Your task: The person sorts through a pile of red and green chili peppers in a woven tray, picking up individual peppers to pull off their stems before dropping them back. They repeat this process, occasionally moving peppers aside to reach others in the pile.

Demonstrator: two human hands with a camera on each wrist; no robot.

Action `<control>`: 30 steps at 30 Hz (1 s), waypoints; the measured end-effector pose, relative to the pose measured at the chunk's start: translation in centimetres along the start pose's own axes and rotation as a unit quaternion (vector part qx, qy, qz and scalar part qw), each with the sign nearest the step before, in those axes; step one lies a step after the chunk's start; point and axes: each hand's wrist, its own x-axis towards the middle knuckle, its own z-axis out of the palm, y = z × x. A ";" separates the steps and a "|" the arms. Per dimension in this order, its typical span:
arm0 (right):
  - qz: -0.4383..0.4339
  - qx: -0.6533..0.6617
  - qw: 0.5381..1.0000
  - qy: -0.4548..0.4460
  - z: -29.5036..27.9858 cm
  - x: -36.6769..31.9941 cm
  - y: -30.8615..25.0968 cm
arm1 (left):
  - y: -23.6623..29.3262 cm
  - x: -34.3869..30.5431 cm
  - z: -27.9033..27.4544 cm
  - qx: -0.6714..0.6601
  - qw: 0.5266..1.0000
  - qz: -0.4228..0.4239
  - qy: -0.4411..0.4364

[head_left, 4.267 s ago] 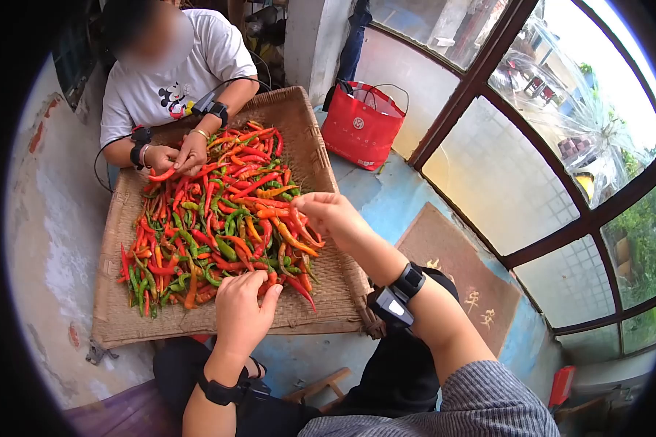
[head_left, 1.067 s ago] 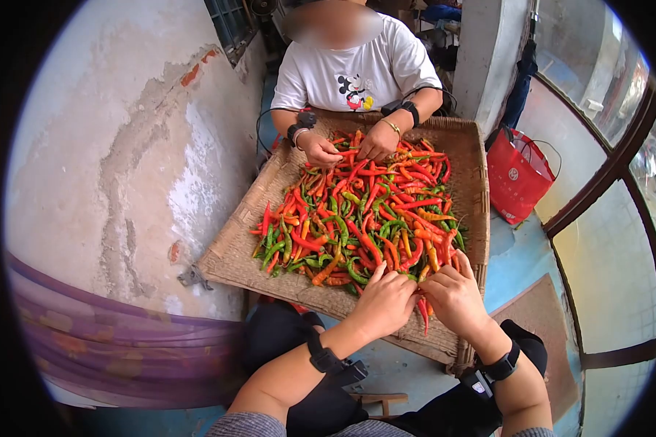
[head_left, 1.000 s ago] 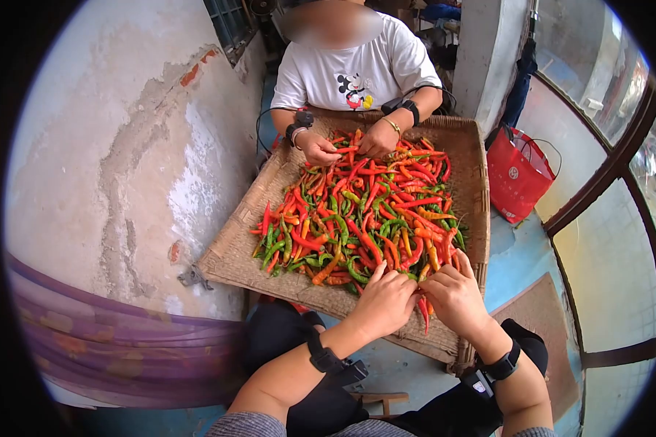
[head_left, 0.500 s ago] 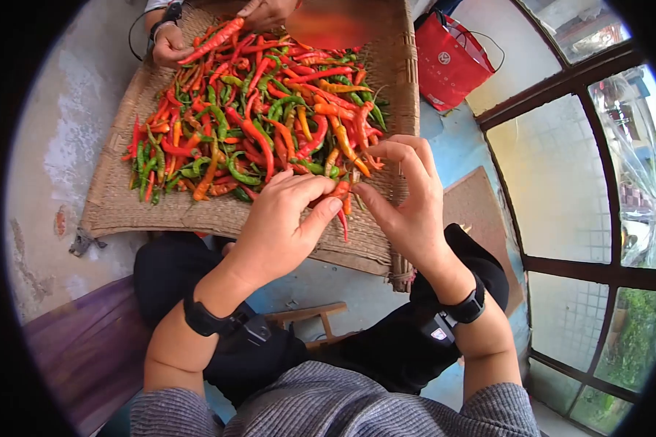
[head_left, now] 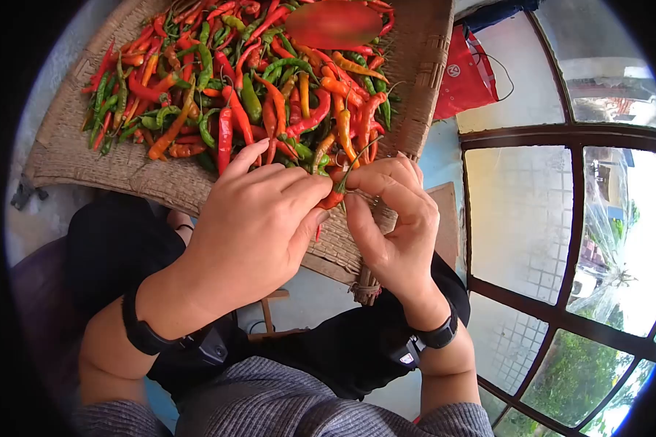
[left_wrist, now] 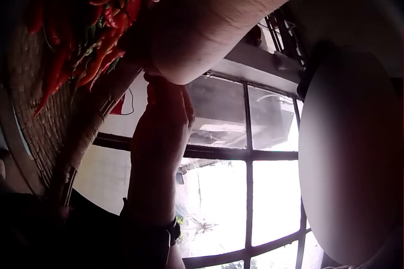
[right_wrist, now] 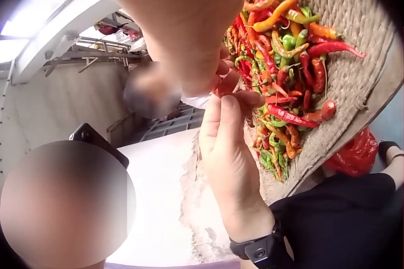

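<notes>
Left grip (head_left: 240, 226) holds red chili (head_left: 332, 199) above woven tray (head_left: 127, 171), near its edge; right grip (head_left: 395, 218) pinches green stem (head_left: 358, 156). I'd steady red chili, pinch low, avoid crushing.

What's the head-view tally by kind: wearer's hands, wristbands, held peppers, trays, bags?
Left hand and right hand: 2
Wristbands: 2
Held pepper: 1
Tray: 1
Red bag: 1
Total: 7, excluding piled peppers, too overlapped to count
</notes>
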 end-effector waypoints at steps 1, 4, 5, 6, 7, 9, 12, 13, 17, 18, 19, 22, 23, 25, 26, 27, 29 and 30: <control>-0.002 0.007 1.000 0.014 0.1 0.1 -0.1 | -0.1 0.1 -0.3 0.012 1.000 0.007 -0.006; -0.020 -0.019 0.999 0.040 0.6 0.4 -0.5 | -0.1 0.2 -0.4 0.039 0.999 0.001 0.008; -0.020 -0.015 0.999 0.048 0.7 0.5 -0.6 | -0.1 0.2 -0.4 0.046 0.999 0.005 0.005; -0.041 -0.050 0.996 0.056 0.8 0.6 -0.7 | -0.1 0.2 -0.3 0.044 0.999 0.003 0.015; -0.063 -0.086 0.992 0.064 0.8 0.8 -0.8 | -0.1 0.2 -0.3 0.041 0.999 0.001 0.029; -0.074 -0.097 0.990 0.074 0.9 1.0 -1.0 | 0.0 0.2 -0.4 0.041 0.999 -0.004 0.027; -0.092 -0.169 0.978 0.082 0.9 1.4 -1.5 | -0.1 0.3 -0.6 0.047 0.998 -0.011 0.031; -0.094 -0.167 0.978 0.082 0.8 1.5 -1.5 | -0.1 0.3 -0.6 0.053 0.998 -0.008 0.036; -0.126 -0.219 0.966 0.065 1.0 1.3 -1.3 | -0.2 0.3 -0.5 0.049 0.998 -0.011 0.037; -0.139 -0.239 0.959 0.062 1.1 1.2 -1.2 | -0.2 0.4 -0.6 0.048 0.998 -0.008 0.027; -0.136 -0.239 0.960 0.059 1.1 1.2 -1.1 | -0.2 0.4 -0.6 0.046 0.999 -0.005 0.016; -0.146 -0.242 0.958 0.050 1.2 1.2 -1.0 | -0.1 0.4 -0.7 0.064 0.998 -0.002 -0.006; -0.149 -0.247 0.956 0.049 1.3 1.2 -1.0 | -0.1 0.4 -0.8 0.063 0.998 -0.003 -0.012; -0.147 -0.247 0.957 0.049 1.6 1.2 -0.9 | -0.2 0.5 -0.9 0.063 0.997 -0.012 -0.038; -0.143 -0.244 0.958 0.038 1.5 1.2 -0.8 | -0.2 0.4 -0.9 0.064 0.997 -0.014 -0.043; -0.142 -0.242 0.959 0.030 1.4 1.3 -0.7 | -0.3 0.5 -0.9 0.060 0.997 -0.013 -0.041; -0.136 -0.241 0.960 0.033 1.4 1.5 -0.6 | -0.4 0.4 -1.0 0.059 0.997 -0.013 -0.041; -0.133 -0.234 0.963 0.028 1.3 1.5 -0.5 | -0.5 0.4 -0.9 0.052 0.998 -0.014 -0.033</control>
